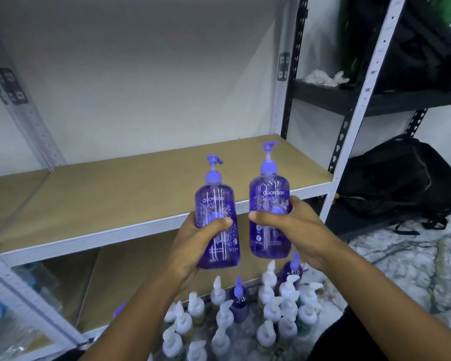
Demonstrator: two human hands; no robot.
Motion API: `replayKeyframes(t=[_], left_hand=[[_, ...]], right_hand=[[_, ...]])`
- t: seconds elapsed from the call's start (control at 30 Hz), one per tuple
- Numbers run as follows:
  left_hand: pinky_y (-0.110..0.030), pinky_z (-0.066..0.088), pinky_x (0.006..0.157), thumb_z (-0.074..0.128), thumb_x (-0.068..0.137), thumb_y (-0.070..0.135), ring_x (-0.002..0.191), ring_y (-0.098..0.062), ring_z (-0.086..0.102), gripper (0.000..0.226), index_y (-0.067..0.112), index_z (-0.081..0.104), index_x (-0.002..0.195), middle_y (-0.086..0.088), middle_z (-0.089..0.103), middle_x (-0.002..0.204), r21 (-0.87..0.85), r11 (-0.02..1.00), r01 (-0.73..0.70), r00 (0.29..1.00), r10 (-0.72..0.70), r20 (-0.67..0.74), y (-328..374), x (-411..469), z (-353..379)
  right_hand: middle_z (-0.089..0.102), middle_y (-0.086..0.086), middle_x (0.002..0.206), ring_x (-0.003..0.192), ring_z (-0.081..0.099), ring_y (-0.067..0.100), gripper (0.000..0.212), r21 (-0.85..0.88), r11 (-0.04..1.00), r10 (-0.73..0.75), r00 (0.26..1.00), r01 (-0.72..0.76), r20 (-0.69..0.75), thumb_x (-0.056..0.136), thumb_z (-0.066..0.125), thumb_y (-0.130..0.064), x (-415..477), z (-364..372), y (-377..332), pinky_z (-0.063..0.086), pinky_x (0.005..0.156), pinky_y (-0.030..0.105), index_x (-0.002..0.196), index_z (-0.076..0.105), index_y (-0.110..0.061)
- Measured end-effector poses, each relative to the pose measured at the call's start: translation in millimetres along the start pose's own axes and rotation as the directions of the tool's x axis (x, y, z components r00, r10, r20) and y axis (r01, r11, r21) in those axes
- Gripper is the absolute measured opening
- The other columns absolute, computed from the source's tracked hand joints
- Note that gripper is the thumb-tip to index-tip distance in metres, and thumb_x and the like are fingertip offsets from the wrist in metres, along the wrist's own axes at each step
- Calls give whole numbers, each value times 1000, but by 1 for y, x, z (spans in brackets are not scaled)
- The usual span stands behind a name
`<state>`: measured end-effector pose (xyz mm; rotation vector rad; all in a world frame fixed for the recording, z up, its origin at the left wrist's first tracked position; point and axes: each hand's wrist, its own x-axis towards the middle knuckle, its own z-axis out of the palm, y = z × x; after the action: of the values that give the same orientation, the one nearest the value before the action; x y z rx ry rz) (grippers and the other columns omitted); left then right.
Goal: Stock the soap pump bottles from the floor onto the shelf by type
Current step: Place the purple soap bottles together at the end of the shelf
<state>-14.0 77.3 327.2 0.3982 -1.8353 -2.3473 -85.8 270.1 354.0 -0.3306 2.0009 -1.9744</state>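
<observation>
Two clear purple pump bottles labelled "guardian" are held upright, side by side, just in front of the shelf edge: the left bottle (215, 201) gripped by the left hand (193, 243), the right bottle (270, 190) by the right hand (294, 225), fingers wrapped round each. Beyond is the tan shelf board (110, 196) in a white frame. Near, on the marbled floor (414, 272), stand white-pump bottles (271, 311); far right lies a black backpack (391, 183).

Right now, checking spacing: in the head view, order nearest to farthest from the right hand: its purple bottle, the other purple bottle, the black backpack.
1. Right purple bottle, gripped by the right hand.
2. Left purple bottle, beside it, in the left hand.
3. Black backpack, floor, far right.
</observation>
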Motion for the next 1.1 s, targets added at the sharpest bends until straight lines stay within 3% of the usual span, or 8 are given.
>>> replayKeyframes(t=[0.13,0.2,0.33,0.5,0.67,0.9,1.0,1.1], left_hand=[[-54,59,81,85,48,38,85,-29,72,71,19,63,113,-10,75,97,-4,999,-42,999,42,14,12,45,16],[-50,60,78,84,55,33,83,-28,71,63,20,63,113,-9,74,95,-15,998,-59,998,60,37,19,69,25],[-44,60,75,76,68,27,83,-27,70,52,15,63,117,-12,72,97,-57,996,-62,995,66,69,25,117,39],[-51,59,81,77,77,24,96,-38,68,54,8,60,126,-27,69,115,-131,991,18,997,-7,83,19,166,52],[-43,59,67,70,87,23,88,-33,70,38,12,61,122,-16,72,103,-146,988,56,995,-43,90,9,196,61],[-46,58,70,73,84,25,85,-30,69,48,11,59,128,-14,71,102,-173,982,76,994,-61,89,-6,219,68],[-44,58,67,73,84,26,85,-28,69,51,10,58,130,-13,70,102,-197,978,67,996,-52,79,-8,223,67],[-43,58,67,73,83,28,89,-29,69,54,10,58,132,-14,69,105,-228,969,99,993,-79,93,-10,223,65]], right_hand=[[76,5,96,88,75,25,54,-48,996,-77,995,74,-60,67,91,-15,45,-22,-19,63,75,39,114,63,-18],[76,4,95,88,75,24,53,-65,991,-124,989,119,-82,69,89,-12,68,-35,-25,63,73,37,114,63,-19],[75,-9,86,77,73,7,50,-91,982,-176,975,165,-138,70,89,-11,111,-57,-31,56,58,19,109,63,-28],[73,-6,97,91,71,14,52,-114,979,-185,967,167,-177,69,89,-14,160,-78,-19,56,69,26,109,60,-31],[71,-2,106,99,69,17,62,-131,982,-161,967,137,-195,68,90,-16,192,-93,-4,58,78,34,118,56,-28],[67,-8,101,89,65,6,52,-185,971,-184,968,152,-172,74,86,-10,206,-101,10,50,57,11,104,52,-34],[62,-11,102,87,61,3,62,-204,964,-212,956,171,-202,74,86,-11,207,-103,15,46,51,5,117,46,-29],[56,-15,110,94,58,2,81,-218,958,-235,946,187,-224,70,90,-15,206,-101,25,48,57,4,128,35,-27]])
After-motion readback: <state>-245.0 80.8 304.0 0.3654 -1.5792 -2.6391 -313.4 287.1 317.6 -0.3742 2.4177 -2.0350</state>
